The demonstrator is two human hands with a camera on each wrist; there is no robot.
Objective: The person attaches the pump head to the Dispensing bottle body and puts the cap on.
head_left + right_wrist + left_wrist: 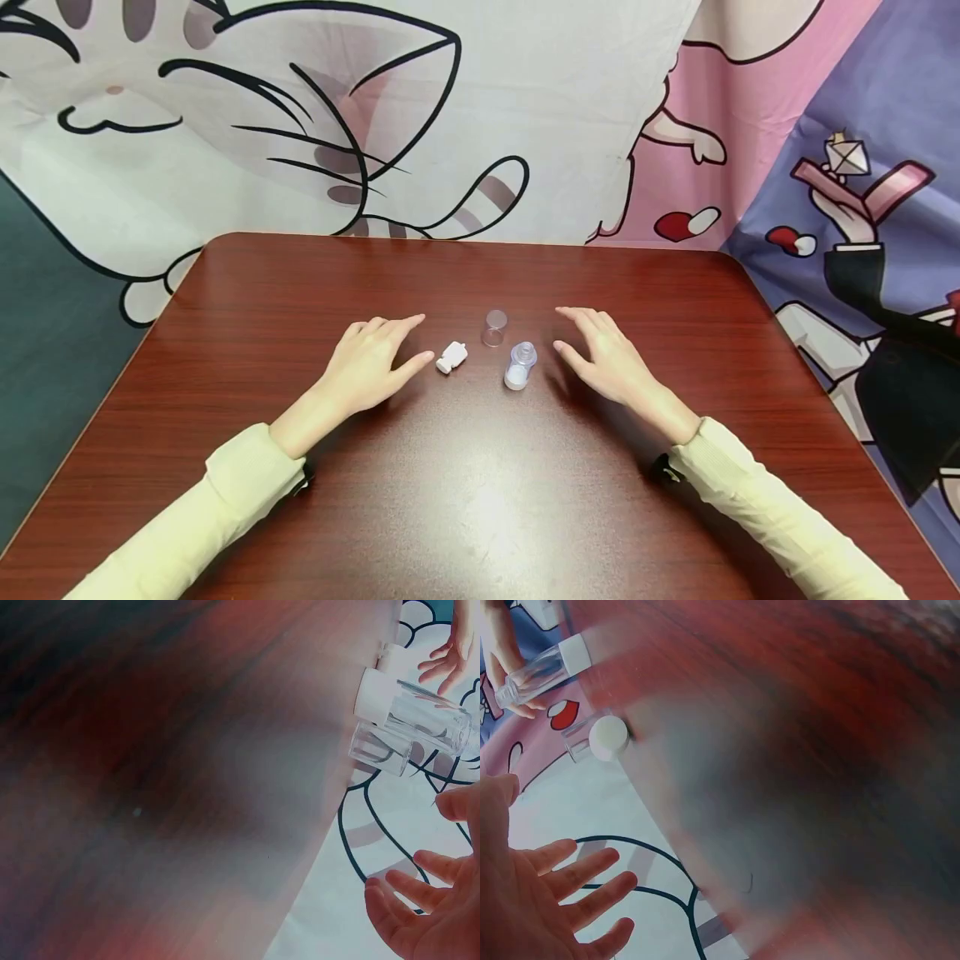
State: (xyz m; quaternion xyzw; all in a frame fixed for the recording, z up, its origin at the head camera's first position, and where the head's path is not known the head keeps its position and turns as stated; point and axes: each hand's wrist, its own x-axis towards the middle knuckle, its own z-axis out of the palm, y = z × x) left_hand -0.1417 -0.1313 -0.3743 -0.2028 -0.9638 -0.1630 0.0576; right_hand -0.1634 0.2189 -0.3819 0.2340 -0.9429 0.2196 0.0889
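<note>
Between the two hands, a small clear bottle with a white base stands upright and uncapped on the table. A clear cylindrical cap stands a little behind it. To their left, a white pump or dropper top lies on its side. My left hand is held just left of the white top, fingers spread and holding nothing. On the other side, my right hand is near the bottle but apart from it, its fingers extended and relaxed. Both wrist views also show the bottle and the cap.
The brown wooden table has rounded far corners and reflects a bright light near its front. Behind it hangs a cloth printed with cartoon figures. Black wrist cameras sit under both cream sleeves.
</note>
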